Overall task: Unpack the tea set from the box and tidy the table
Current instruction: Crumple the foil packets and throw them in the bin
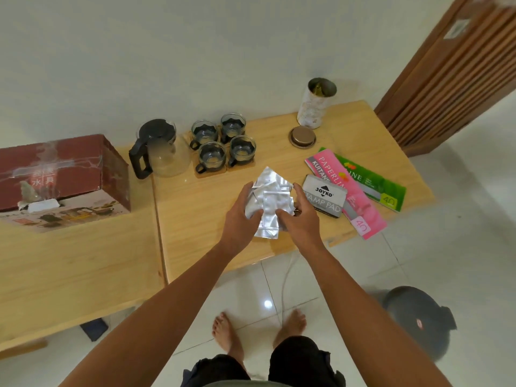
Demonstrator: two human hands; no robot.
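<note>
Both hands meet over the near middle of the light wooden table (pixel 212 247) in the head view: the left hand (pixel 242 212) curls around the left edge of a bundle of crinkled silver foil packets (pixel 269 202), and the right hand (pixel 300 216) closes on its right side, so the bundle is held between them just above the tabletop. How many packets make up the bundle cannot be told, since they overlap. Behind the hands stand four small clear glass cups (pixel 223 143) in dark holders with handles, grouped two by two on pale wooden coasters. Just left of them is one clear glass teapot (pixel 160 150) with a black lid and black handle. Further left, on the adjoining table surface, one dark red cardboard box (pixel 60 174) lies on its side with pictures of tea ware on its lower face. To the right of the foil bundle, close to the right hand, sits one grey stamp pad tin (pixel 325 195) marked JOYKO, resting against a pink paper booklet (pixel 351 191), which overlaps a green paper booklet (pixel 377 182). Toward the wall stands one open white cylindrical canister (pixel 315 104), and its round brown lid (pixel 303 136) lies flat just in front of it. Below the table edge, two bare feet stand on pale glossy floor tiles (pixel 460 233).
</note>
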